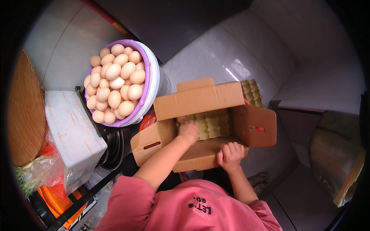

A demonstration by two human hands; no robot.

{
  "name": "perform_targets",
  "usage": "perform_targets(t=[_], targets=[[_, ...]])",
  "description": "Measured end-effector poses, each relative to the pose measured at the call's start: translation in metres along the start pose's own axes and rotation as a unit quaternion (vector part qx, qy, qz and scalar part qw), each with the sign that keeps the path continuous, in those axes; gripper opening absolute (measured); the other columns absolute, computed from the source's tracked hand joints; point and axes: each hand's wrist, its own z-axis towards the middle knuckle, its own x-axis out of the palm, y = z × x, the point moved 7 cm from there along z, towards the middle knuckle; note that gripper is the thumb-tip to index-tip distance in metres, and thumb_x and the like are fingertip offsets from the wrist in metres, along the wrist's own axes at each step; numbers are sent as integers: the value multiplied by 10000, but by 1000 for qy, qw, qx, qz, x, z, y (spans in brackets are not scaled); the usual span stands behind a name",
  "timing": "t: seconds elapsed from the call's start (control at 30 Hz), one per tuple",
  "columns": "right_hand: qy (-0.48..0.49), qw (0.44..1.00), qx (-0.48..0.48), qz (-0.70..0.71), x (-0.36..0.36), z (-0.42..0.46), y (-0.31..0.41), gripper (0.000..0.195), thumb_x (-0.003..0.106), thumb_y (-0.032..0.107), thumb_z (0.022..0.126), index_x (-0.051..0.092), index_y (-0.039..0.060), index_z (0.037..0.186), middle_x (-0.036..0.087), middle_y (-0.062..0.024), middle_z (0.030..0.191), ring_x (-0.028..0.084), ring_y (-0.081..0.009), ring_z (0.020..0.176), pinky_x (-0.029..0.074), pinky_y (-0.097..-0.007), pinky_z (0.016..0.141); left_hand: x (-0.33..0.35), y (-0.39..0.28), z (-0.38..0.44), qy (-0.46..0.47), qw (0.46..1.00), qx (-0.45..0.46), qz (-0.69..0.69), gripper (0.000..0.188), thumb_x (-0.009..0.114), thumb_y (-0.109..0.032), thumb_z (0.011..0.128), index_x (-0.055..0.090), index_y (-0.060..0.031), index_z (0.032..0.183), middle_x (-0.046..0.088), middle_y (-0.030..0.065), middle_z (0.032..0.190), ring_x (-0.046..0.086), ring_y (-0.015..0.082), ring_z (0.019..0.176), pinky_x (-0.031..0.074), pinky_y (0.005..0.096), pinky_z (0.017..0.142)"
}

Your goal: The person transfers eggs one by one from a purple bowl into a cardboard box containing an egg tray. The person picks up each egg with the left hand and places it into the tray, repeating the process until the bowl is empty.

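Observation:
My left hand (188, 131) reaches into an open cardboard box (199, 102), over a pulp egg tray (215, 127) on its inside. A little of an egg shows beside the fingers; whether they hold it, I cannot tell. On the box's near right edge rests my right hand (231, 156), its fingers curled over the cardboard. To the upper left, brown eggs (113, 71) are heaped in a purple-rimmed basket (148, 72) set on a white bucket (162, 79).
Another pulp egg tray (252, 92) lies behind the box. At the left are a wrapped white box (75, 130), a woven round tray (26, 115) and plastic bags (52, 170). A metal-like container (335, 150) stands at the right.

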Motion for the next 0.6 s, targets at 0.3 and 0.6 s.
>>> perform_targets(t=[0.3, 0.6], targets=[[4, 1000, -1, 6, -1, 2, -4, 122, 605, 204, 685, 610, 121, 774, 505, -51, 689, 507, -238, 651, 358, -382, 620, 52, 48, 52, -17, 990, -123, 64, 462, 414, -157, 948, 416, -54, 1399, 546, 241, 1311, 566, 377, 1158, 501, 464, 898], [20, 1000, 3, -7, 0, 0, 3, 100, 575, 136, 679, 609, 112, 770, 486, -72, 681, 501, -270, 656, 362, -404, 641, 46, 53, 52, -101, 990, -79, -61, 289, 435, -137, 934, 602, -16, 1136, 709, 169, 982, 707, 290, 881, 577, 421, 723]])
